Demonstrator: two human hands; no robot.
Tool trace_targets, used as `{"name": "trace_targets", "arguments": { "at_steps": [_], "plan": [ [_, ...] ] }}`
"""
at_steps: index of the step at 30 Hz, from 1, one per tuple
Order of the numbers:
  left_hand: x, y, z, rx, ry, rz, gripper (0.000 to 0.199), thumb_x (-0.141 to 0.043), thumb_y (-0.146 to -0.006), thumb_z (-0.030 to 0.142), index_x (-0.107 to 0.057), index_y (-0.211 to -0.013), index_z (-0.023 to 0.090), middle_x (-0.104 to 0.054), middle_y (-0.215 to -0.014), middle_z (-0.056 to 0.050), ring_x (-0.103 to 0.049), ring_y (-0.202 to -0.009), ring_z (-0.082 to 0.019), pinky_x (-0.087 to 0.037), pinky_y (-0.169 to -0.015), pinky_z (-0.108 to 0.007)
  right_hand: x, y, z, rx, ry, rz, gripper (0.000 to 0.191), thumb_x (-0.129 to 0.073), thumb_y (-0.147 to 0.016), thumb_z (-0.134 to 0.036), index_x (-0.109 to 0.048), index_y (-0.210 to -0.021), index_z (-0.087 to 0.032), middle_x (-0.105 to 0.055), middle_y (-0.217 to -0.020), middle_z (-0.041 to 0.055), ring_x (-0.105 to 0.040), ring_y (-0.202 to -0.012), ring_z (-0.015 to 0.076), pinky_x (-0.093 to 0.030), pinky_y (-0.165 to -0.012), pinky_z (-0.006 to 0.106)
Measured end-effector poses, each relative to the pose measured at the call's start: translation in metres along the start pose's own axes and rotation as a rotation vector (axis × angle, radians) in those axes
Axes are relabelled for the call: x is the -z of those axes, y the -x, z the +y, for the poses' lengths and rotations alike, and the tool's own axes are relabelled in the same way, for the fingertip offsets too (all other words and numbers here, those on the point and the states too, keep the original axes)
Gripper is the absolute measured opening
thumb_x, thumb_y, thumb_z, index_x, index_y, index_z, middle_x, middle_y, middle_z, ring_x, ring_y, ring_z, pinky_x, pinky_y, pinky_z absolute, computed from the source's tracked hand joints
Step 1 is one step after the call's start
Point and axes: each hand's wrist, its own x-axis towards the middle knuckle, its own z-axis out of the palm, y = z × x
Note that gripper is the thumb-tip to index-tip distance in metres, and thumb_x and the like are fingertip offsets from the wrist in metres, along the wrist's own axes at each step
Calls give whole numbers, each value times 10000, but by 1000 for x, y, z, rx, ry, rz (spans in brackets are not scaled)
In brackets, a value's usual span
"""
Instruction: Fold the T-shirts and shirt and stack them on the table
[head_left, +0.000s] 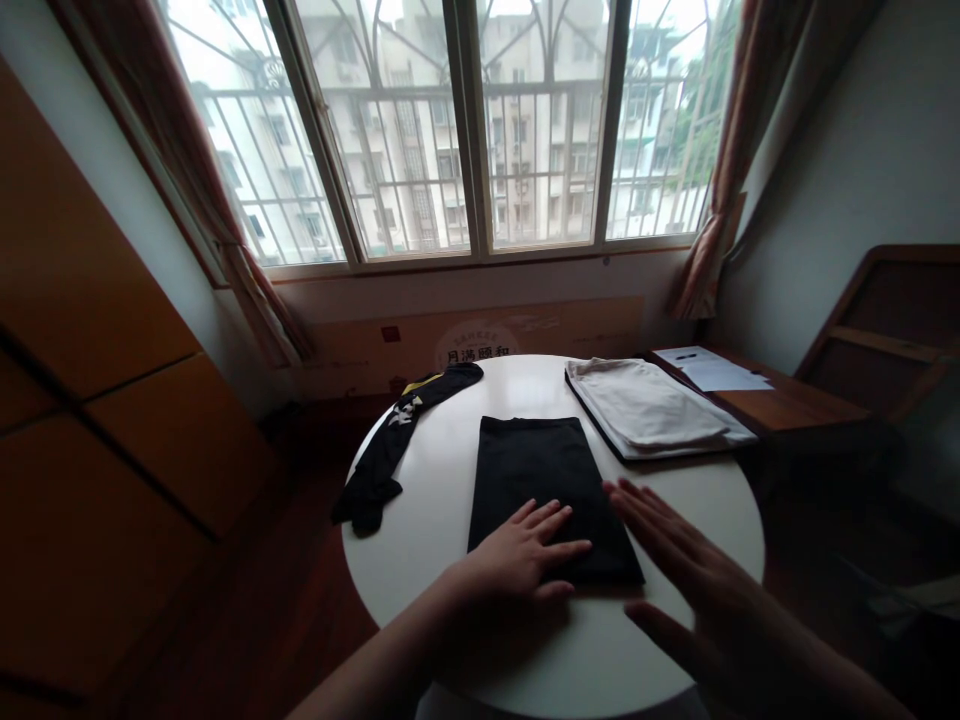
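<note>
A black cloth (529, 465), folded into a flat rectangle, lies on the round white table (420, 560). My left hand (525, 550) rests palm down on its near part, fingers spread. Over the cloth's right edge is my right hand (675, 560), fingers stretched out and thumb apart, holding nothing. Whether its fingertips touch the cloth I cannot tell. Beyond it, at the table's back right, sits a stack of folded white and dark cloth (656, 405). A crumpled black garment (397, 430) with yellow and white markings lies along the left rim.
To the right, a brown wooden desk (810, 405) bears white paper (712, 372) with a pen on it. A dark wooden chair back (885, 330) stands beyond. Orange-brown cabinets (150, 440) line the left side. Behind the table are a barred window and curtains (712, 240).
</note>
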Motion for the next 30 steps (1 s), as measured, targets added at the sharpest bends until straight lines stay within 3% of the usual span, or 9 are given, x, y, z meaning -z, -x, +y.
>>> {"name": "trace_targets", "arguments": {
  "at_steps": [2, 4, 6, 10, 15, 20, 24, 27, 30],
  "plan": [
    [1, 1, 1, -12, -9, -10, 613, -510, -944, 566, -399, -1508, 352, -173, -1655, -113, -180, -1512, -352, -156, -1202, -605, -18, -2, 10, -67, 5, -169, 756, -554, -952, -425, -222, -1592, -196, -288, -1624, 135, -264, -1495, 314, -296, -1199, 516],
    [4, 3, 3, -15, -6, -17, 615, -539, -932, 556, -399, -1503, 374, -183, -1657, -93, -191, -1510, -353, -172, -1199, -606, -37, -3, 22, -158, 12, -360, 793, -552, -933, -434, -198, -1593, -172, -236, -1635, 131, -198, -1516, 318, -241, -1215, 547],
    [10, 8, 9, 17, -6, -11, 633, -593, -908, 527, -407, -1496, 385, -224, -1650, -87, -215, -1505, -355, -216, -1189, -602, -49, -1, 31, -213, 14, -446, 781, -546, -924, -431, -217, -1587, -179, -214, -1637, 119, -177, -1519, 318, -204, -1220, 564],
    [26, 31, 28, 209, -59, 73, 575, -661, -865, 269, -521, -1414, 366, -420, -1564, -101, -402, -1425, -345, -316, -1145, -604, -47, 2, 30, -210, 3, -404, 743, -562, -910, -365, -254, -1578, -265, -236, -1636, 80, -221, -1509, 317, -201, -1214, 574],
    [35, 68, 42, 365, -123, 184, 597, -516, -788, 11, -634, -1294, 305, -549, -1464, -72, -473, -1367, -309, -393, -1125, -539, -39, -5, 15, -184, 26, -309, 631, -608, -866, -265, -474, -1478, -341, -375, -1592, 55, -356, -1453, 326, -319, -1168, 534],
    [20, 82, 33, 463, -151, 261, 612, -493, -751, -23, -653, -1270, 260, -572, -1435, -87, -511, -1328, -293, -448, -1098, -493, -48, -19, -5, -179, 57, -285, 788, -623, -847, -298, -294, -1561, -355, -354, -1605, 44, -352, -1451, 330, -291, -1168, 564],
    [16, 76, 29, 509, -128, 387, 418, -519, -774, 7, -714, -1072, 225, -648, -1314, -83, -586, -1221, -270, -501, -1042, -445, -62, -35, -26, -221, 53, -338, 839, -618, -835, -383, -254, -1583, -279, -319, -1619, 71, -274, -1479, 364, -197, -1182, 621],
    [20, 72, 29, 527, -90, 485, 329, -505, -808, 35, -702, -989, 225, -685, -1215, -70, -629, -1135, -244, -546, -961, -400, -71, -50, -37, -266, 65, -372, 885, -609, -777, -294, -253, -1585, -237, -299, -1624, 85, -256, -1483, 374, -178, -1176, 638],
    [24, 70, 27, 502, -44, 613, 292, -485, -828, 67, -682, -979, 222, -681, -1195, -74, -635, -1120, -234, -554, -939, -387, -71, -59, -35, -296, 91, -392, 1010, -561, -654, -107, -215, -1593, -244, -296, -1627, 72, -313, -1465, 338, -261, -1165, 580]
  ]
}}
